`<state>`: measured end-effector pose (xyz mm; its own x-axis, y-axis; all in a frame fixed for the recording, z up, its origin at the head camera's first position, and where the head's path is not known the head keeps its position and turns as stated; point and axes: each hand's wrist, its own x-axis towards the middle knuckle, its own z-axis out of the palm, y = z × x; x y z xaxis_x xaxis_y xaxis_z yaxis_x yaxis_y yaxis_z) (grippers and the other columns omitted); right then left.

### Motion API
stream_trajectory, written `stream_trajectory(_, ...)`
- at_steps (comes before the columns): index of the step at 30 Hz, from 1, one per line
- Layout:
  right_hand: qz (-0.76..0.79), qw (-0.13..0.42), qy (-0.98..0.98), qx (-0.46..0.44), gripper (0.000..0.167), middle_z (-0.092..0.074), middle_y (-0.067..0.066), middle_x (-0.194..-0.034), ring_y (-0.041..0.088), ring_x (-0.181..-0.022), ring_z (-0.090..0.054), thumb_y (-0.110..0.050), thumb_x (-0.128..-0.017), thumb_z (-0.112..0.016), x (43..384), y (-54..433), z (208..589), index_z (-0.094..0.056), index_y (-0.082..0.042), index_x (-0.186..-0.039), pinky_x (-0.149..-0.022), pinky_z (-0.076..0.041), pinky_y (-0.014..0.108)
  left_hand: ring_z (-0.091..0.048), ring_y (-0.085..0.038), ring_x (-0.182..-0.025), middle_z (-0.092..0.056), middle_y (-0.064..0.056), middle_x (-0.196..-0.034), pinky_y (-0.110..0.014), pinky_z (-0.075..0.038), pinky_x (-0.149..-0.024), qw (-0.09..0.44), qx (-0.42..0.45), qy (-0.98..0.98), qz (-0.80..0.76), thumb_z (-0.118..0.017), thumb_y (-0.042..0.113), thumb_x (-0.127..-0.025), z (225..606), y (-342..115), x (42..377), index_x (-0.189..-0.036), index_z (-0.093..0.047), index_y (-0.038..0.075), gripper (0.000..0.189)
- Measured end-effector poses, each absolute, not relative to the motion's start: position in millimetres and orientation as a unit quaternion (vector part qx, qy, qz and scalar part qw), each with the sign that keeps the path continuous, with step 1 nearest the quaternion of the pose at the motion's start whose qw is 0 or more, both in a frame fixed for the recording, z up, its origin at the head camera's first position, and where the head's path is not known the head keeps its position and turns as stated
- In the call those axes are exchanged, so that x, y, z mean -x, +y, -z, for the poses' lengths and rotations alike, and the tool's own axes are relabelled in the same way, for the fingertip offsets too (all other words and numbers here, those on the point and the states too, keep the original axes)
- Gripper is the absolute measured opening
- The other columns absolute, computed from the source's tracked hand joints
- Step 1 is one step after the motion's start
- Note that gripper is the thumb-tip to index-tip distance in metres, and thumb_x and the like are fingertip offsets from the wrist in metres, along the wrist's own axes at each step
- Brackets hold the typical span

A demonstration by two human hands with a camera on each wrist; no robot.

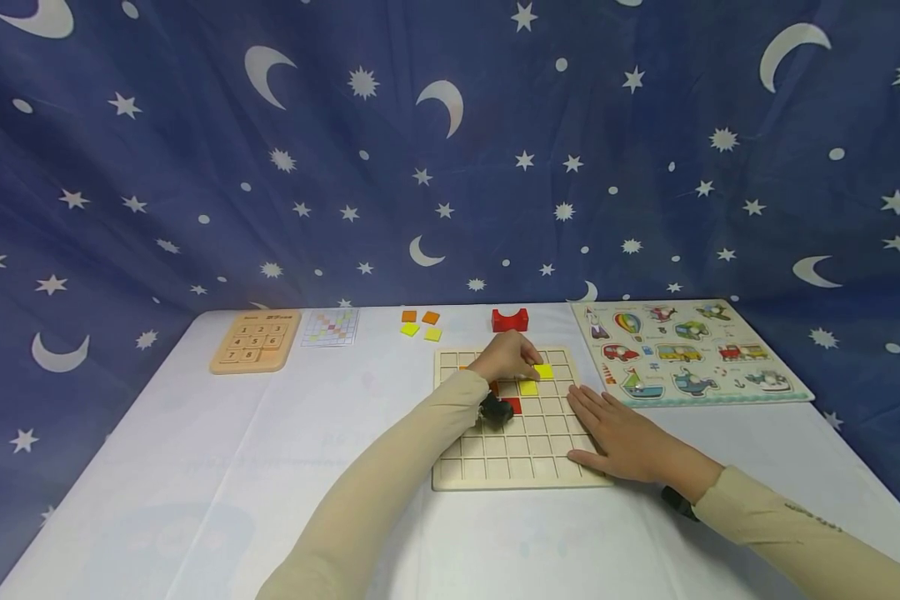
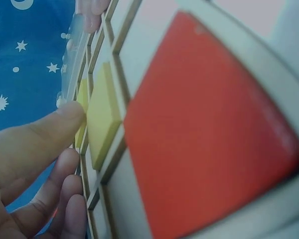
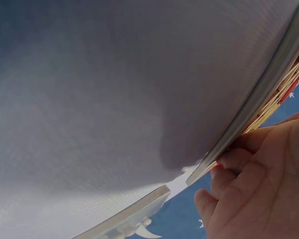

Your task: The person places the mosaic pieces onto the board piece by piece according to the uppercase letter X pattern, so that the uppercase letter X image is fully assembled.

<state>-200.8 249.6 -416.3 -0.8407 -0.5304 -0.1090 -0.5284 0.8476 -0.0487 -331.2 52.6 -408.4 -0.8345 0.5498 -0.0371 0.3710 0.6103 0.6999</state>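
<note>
On the table point(image 1: 270, 467), behind the board point(image 1: 544, 468), lies a block point(image 1: 510, 322); leftward, four tiles point(image 1: 409, 330), a card point(image 1: 330, 327), then a slider point(image 1: 228, 343); rightward, a puzzle point(image 1: 645, 373). The left hand point(image 1: 506, 357) perhaps hides some board tiles point(image 1: 528, 388).

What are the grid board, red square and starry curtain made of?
The grid board looks like pale, smooth wood with a dull finish, going by its light tan colour and grooved lines. The red square could be smooth painted wood or plastic: its colour is even and no grain shows. The starry curtain seems to be cloth, matte, since it hangs in soft creases.
</note>
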Motion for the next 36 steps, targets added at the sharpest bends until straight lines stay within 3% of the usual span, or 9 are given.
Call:
stream_trajectory(13, 0.010, 0.063, 0.960, 0.272, 0.086, -0.026, 0.019, -0.153, 0.037, -0.141, -0.025, -0.062, -0.091, -0.040, 200, 249, 415, -0.027, 0.003, -0.146, -0.113, -0.024, 0.053, -0.056, -0.008, -0.076, -0.073, -0.008, -0.098, -0.016, -0.047, -0.070, 0.133, -0.259, 0.870, -0.397, -0.075, 0.008, -0.078, 401, 48, 329, -0.099, -0.073, 0.003, 0.022)
stream_trajectory(22, 0.012, 0.064, 0.959, 0.275, 0.086, -0.025, 0.020, -0.153, 0.037, -0.141, -0.024, -0.062, -0.091, -0.040, 201, 250, 416, -0.026, 0.003, -0.146, -0.113, -0.024, 0.053, -0.061, -0.014, -0.087, -0.072, -0.006, -0.103, -0.020, -0.050, -0.078, 0.136, -0.269, 0.859, -0.414, -0.074, 0.010, -0.080, 396, 41, 327, -0.101, -0.073, 0.005, 0.022)
stream_trajectory(36, 0.016, 0.067, 0.959, 0.273, 0.087, -0.024, 0.018, -0.154, 0.036, -0.142, -0.023, -0.064, -0.091, -0.039, 201, 250, 416, -0.026, 0.002, -0.146, -0.113, -0.024, 0.053, -0.060, -0.017, -0.088, -0.070, -0.011, -0.106, -0.020, -0.049, -0.078, 0.123, -0.278, 0.865, -0.400, -0.074, 0.013, -0.080, 387, 15, 327, -0.107, -0.071, 0.003, 0.029)
